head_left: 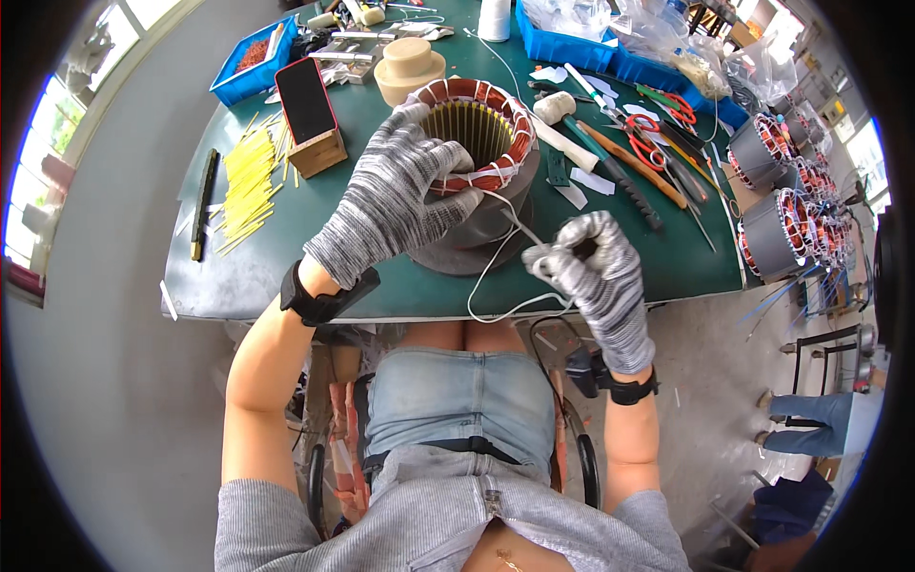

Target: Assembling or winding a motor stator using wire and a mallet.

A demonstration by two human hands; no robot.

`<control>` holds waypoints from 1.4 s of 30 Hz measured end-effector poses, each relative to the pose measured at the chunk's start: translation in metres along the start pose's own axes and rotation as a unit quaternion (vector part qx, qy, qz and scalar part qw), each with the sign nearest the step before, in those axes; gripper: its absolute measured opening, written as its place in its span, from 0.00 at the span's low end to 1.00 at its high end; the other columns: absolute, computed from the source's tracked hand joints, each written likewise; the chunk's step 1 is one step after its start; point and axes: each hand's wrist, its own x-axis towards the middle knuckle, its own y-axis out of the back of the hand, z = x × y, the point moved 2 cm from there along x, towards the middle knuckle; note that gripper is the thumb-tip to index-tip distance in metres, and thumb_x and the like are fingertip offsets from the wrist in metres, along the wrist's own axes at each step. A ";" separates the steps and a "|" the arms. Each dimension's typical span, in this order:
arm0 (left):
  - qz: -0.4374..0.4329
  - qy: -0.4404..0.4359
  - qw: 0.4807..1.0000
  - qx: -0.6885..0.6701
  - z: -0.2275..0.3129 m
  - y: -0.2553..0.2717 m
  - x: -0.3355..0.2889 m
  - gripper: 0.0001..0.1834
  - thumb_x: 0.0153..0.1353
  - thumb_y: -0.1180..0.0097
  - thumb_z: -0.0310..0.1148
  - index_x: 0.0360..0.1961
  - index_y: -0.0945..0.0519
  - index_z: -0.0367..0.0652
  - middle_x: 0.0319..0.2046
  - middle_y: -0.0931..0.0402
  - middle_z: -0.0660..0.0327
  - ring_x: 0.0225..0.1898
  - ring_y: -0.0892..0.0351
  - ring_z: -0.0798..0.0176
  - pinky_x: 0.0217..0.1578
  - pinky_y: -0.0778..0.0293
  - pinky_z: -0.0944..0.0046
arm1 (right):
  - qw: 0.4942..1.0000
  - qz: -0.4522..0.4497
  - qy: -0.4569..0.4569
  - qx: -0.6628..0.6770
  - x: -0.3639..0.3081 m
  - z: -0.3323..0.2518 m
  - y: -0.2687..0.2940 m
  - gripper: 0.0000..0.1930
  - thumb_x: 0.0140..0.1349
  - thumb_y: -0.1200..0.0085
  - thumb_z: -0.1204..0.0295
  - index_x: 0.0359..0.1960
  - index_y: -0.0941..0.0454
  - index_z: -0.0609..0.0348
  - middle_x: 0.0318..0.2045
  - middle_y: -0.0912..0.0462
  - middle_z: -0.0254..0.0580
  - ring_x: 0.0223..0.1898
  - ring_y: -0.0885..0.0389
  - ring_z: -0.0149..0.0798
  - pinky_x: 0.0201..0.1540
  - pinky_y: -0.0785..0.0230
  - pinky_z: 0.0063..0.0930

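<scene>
A motor stator (521, 133) with a ring of copper windings bound in white lacing stands on a dark round base (457, 255) near the table's front edge. In a grey striped glove, my left hand (391, 191) grips the left and near side of the winding ring. My right hand (600, 276), gloved alike, is right of the stator, its thumb and fingers pinched on a white lacing cord (511, 215). From the near side of the ring the cord runs to that hand, and a slack loop hangs at the table edge.
Yellow strips (250, 191), a phone (307, 100) on a wooden block and a cream stepped cylinder (408, 71) lie left and behind. Right are a mallet (567, 133), red-handled scissors (644, 133) and other tools. Blue bins (572, 43) stand behind; more stators (777, 238) at far right.
</scene>
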 end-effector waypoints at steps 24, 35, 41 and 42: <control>0.092 0.046 0.981 0.163 0.012 0.013 0.000 0.55 0.38 0.35 0.53 0.65 0.50 0.44 0.66 0.50 0.60 0.69 0.64 0.48 0.64 0.74 0.43 | 0.952 -0.064 0.232 -0.188 0.040 -0.031 -0.049 0.18 0.60 0.50 0.73 0.52 0.29 0.63 0.42 0.20 0.44 0.44 0.22 0.36 0.47 0.30 0.28; 0.003 -0.019 0.999 0.031 0.019 -0.012 -0.002 0.18 0.45 0.40 0.35 0.39 0.25 0.41 0.34 0.27 0.54 0.43 0.31 0.48 0.52 0.41 0.50 | 0.949 0.047 0.044 -0.308 -0.100 -0.007 0.009 0.08 0.62 0.54 0.74 0.39 0.23 0.59 0.33 0.19 0.41 0.31 0.21 0.37 0.34 0.30 0.24; 0.037 -0.011 0.999 0.001 0.013 -0.007 0.001 0.13 0.43 0.40 0.30 0.33 0.25 0.42 0.26 0.30 0.57 0.35 0.31 0.50 0.43 0.39 0.52 | 0.778 0.053 -0.076 -0.622 -0.257 0.084 0.115 0.10 0.61 0.56 0.73 0.42 0.24 0.54 0.29 0.21 0.48 0.30 0.23 0.53 0.33 0.31 0.38; 0.051 -0.023 0.998 0.002 0.015 -0.007 0.001 0.14 0.44 0.40 0.30 0.34 0.25 0.42 0.26 0.30 0.57 0.35 0.31 0.48 0.43 0.39 0.52 | 0.821 0.076 -0.072 -0.562 -0.274 0.093 0.126 0.11 0.61 0.56 0.74 0.42 0.24 0.54 0.30 0.21 0.49 0.30 0.23 0.53 0.33 0.31 0.39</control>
